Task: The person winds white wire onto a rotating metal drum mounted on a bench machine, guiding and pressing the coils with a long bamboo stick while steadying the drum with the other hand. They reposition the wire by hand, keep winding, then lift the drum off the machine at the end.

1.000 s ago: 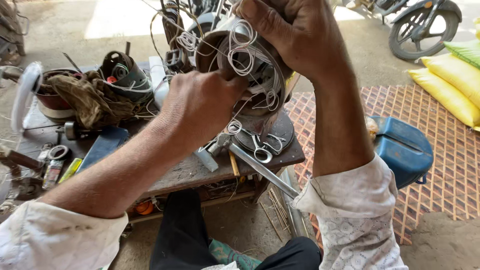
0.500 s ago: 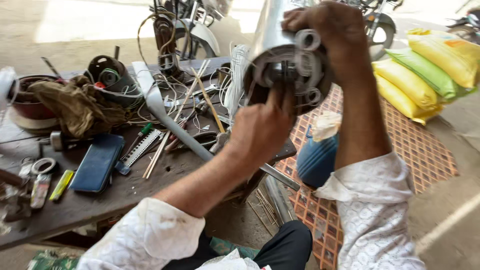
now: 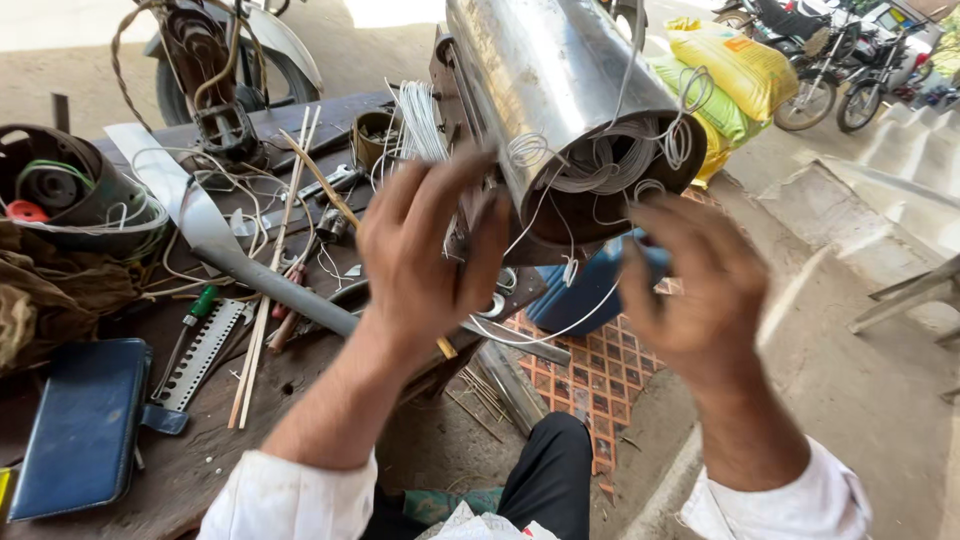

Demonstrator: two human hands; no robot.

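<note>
While the steel motor shell (image 3: 570, 110) stands tilted at top centre of the frame, its open end faces you and the white winding wire (image 3: 610, 165) already lies coiled inside the bore; several loose loops and tails hang out over the rim, and one strand droops down toward the blue can (image 3: 585, 295) below; so the coils look to be in place, while the dressing and tying of the ends looks unfinished.

Your left hand (image 3: 430, 250) is at centre frame, fingers (image 3: 400, 205) spread and open, just before the shell's left side and near a bundle of white wire (image 3: 420, 120) standing beside it; I cannot tell whether the fingertips touch the shell; your right hand (image 3: 700, 290) is at right of centre, just under the open end, fingers loosely curled and open, gripping nothing that shows; both are blurred.

On the tabletop (image 3: 200, 450) at lower left lie a blue case (image 3: 85, 425), a green-handled screwdriver (image 3: 190, 320), a perforated metal strip (image 3: 200, 350) and thin wooden sticks (image 3: 270, 290); a grey blade (image 3: 220, 245) runs across the middle; a second wound housing (image 3: 70, 195) sits at the left edge, strands trailing; yellow and green sacks (image 3: 725, 75) lie at upper right.
</note>
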